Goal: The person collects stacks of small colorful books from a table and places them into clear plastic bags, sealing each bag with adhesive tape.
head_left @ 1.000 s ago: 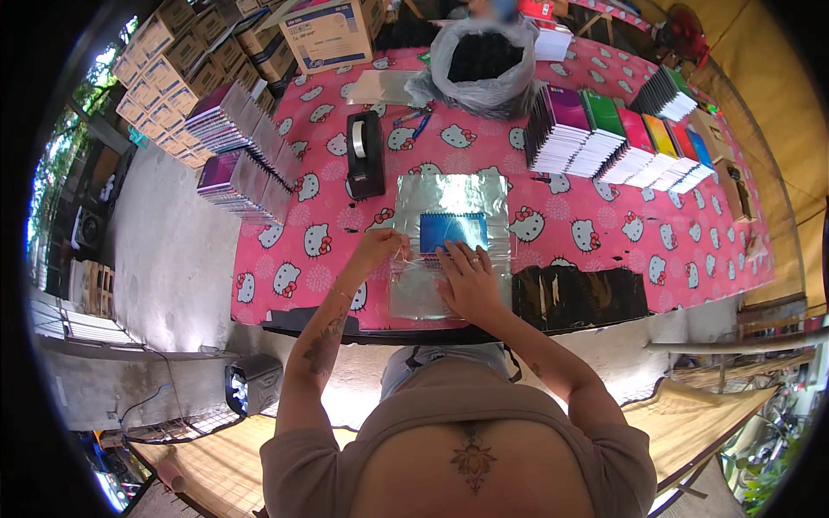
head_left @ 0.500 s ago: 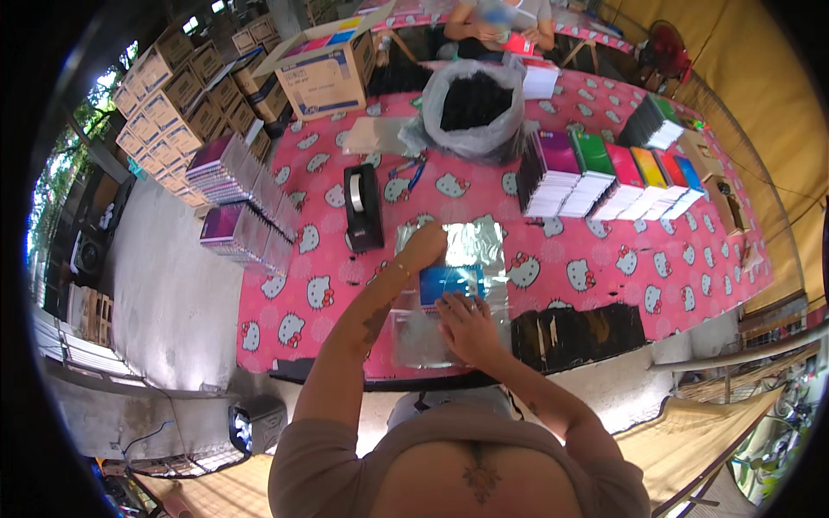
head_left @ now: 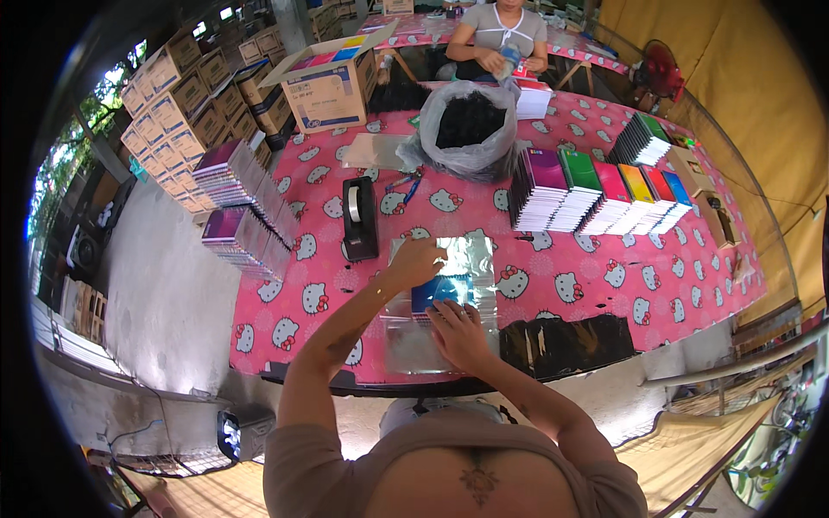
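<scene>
A blue spiral notebook (head_left: 429,295) lies on a shiny transparent plastic sheet (head_left: 414,352) near the table's front edge. My right hand (head_left: 458,331) rests on the notebook's lower part, palm down with fingers stretched out. Just beyond the notebook, my left hand (head_left: 418,262) is closed, its curled fingers at the upper part of the plastic; the exact grip is partly hidden. A black tape dispenser (head_left: 360,220) stands to the left of the plastic, and blue-handled pliers (head_left: 413,186) lie behind it.
Coloured notebook stacks (head_left: 546,194) stand at right, more stacks (head_left: 237,181) at the left edge. A plastic bag of black pieces (head_left: 471,129) sits mid-table, an open carton (head_left: 326,97) behind left. A black worn board (head_left: 566,345) lies front right. A co-worker (head_left: 505,43) sits opposite.
The whole view has shifted slightly, bringing more of the far side into sight. Both hands keep nearly the same places on the notebook and plastic.
</scene>
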Motion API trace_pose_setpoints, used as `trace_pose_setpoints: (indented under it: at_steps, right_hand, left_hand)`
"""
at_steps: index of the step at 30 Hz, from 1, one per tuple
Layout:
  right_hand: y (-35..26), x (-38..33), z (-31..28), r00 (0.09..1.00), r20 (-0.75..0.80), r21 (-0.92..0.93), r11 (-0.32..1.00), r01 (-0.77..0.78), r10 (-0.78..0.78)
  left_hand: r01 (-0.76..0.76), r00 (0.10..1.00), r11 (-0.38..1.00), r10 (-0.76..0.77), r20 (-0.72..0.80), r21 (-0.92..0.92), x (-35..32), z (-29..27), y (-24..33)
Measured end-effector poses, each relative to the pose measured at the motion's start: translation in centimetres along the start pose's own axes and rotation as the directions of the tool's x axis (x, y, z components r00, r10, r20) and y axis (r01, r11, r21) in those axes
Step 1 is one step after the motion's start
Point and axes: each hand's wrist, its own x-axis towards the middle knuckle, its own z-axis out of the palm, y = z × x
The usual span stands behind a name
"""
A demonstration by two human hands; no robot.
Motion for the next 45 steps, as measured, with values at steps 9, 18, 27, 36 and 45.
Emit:
trace_pose_setpoints:
  at_steps: [9,18,27,36,45]
  right_hand:
    - [0.1,-0.4,2.1,0.996,0.076,-0.135,0.990,0.049,-0.039]
    - [2.7,0.8,1.9,0.973,-0.042,0.539,0.825,-0.169,0.227]
    - [5.8,1.0,-1.3,0.970,0.173,-0.324,0.920,0.220,-0.171]
    - [6.2,0.8,-1.1,0.972,0.120,-0.231,0.946,0.227,-0.204]
    - [5.9,0.2,-0.8,0.991,0.059,-0.104,0.987,0.123,-0.118]
  left_hand:
    - [0.119,0.961,0.993,-0.114,-0.251,0.007,-6.8,2.8,8.4]
    - [0.352,0.913,0.884,-0.397,-0.097,-0.307,-7.6,2.0,9.2]
    - [0.201,0.927,0.961,-0.124,-0.354,0.191,-10.7,5.3,10.4]
    - [0.499,0.441,0.724,-0.685,-0.579,-0.476,-11.5,-2.2,-5.1]
    - [0.083,0.362,0.161,-0.924,-0.121,-0.984,-9.1,-0.3,-9.9]
